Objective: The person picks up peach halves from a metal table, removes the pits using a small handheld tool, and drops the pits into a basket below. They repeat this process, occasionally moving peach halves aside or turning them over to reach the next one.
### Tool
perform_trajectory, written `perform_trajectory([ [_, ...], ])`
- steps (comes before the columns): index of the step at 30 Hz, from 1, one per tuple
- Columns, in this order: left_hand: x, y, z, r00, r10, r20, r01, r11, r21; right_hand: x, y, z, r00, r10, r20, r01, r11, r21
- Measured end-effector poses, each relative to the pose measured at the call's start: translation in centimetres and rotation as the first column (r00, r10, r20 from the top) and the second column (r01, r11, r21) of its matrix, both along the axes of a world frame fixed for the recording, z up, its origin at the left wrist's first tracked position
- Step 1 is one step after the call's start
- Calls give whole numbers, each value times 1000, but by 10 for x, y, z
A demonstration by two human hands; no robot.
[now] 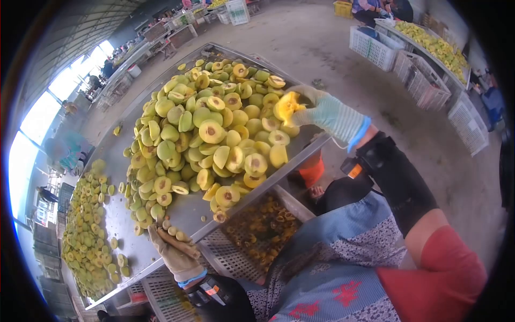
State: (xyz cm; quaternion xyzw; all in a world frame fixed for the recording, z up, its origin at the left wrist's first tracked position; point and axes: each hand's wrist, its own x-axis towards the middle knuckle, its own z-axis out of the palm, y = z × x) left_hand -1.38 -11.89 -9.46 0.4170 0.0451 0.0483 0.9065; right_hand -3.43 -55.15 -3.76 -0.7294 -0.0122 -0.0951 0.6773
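A large heap of halved green-yellow stone fruit (198,126), some showing brown centres, covers the metal table (185,206). At the heap's right edge, my right hand (327,112), in a pale striped knit glove, is closed on a piece of stone fruit (288,107) with bright yellow-orange flesh. Its fingers and thumb pinch the piece just above the table rim. My left hand (177,252), in a tan glove, rests at the near table edge beside the heap's lower end. Its fingers look loosely spread and slightly curled, with no held thing visible; part of the palm is hidden.
A second heap of fruit (88,231) lies on the table's left part. Under the near edge stands a plastic crate (214,249) with orange-brown pieces. White crates (373,48) and another fruit-covered table (432,45) stand at the right. A co-worker (370,11) sits beyond.
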Motion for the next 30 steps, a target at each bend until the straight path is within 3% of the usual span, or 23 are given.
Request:
perform_trajectory([
  [1,1,-2,1,1000,17,-5,-17,1000,-9,7,-11,-11,998,-55,-39,52,996,-66],
  [2,3,1,-1,1000,-23,3,24,999,-49,12,-17,-19,987,-136,-85,110,958,-265],
  [4,3,-2,1,1000,-28,-12,27,998,-61,20,-26,-31,941,-317,-122,174,759,-627],
  [7,-5,-1,12,994,-103,-42,101,994,-50,25,-31,-45,916,-346,-202,170,793,-586],
  [8,-7,-1,14,989,-141,-51,139,989,-45,29,-33,-52,907,-373,-193,176,754,-633],
  [11,3,0,3,1000,-4,-31,3,999,-48,34,-37,-66,875,-413,-254,141,718,-681],
  [12,4,0,2,1000,-9,-28,7,999,-48,34,-35,-65,862,-443,-248,104,633,-767],
  [15,4,1,3,1000,-14,-28,12,999,-51,34,-36,-59,844,-410,-346,-63,564,-824],
  [18,3,-2,6,999,-13,-33,12,1000,-27,21,-17,-37,899,-418,-132,16,333,-943],
  [19,1,-4,6,1000,-13,-26,13,1000,10,13,-5,-27,935,-350,62,189,341,-921],
  [21,-2,-13,9,1000,-3,-22,4,997,78,-6,40,-8,882,-270,387,468,389,-794],
  [22,-6,-22,13,1000,10,-24,-7,994,111,-25,74,6,905,-224,362,423,568,-706],
  [23,-10,-33,16,999,25,-24,-21,990,142,-27,97,-17,855,-27,517,417,628,-657],
  [24,-17,-46,20,1000,26,-13,-24,990,141,-57,127,7,927,85,364,178,755,-631],
  [26,-36,-72,33,997,-64,-49,71,986,150,-78,173,-17,955,214,207,-72,840,-538],
  [27,-46,-81,36,993,-101,-67,110,982,155,-79,193,-45,932,209,295,-62,897,-438],
  [28,-46,-85,19,993,-95,-69,109,964,242,-86,204,-52,949,223,221,-126,915,-383],
  [30,-54,-86,8,981,-159,107,81,849,522,-88,217,-61,964,231,133,-189,944,-269],
])
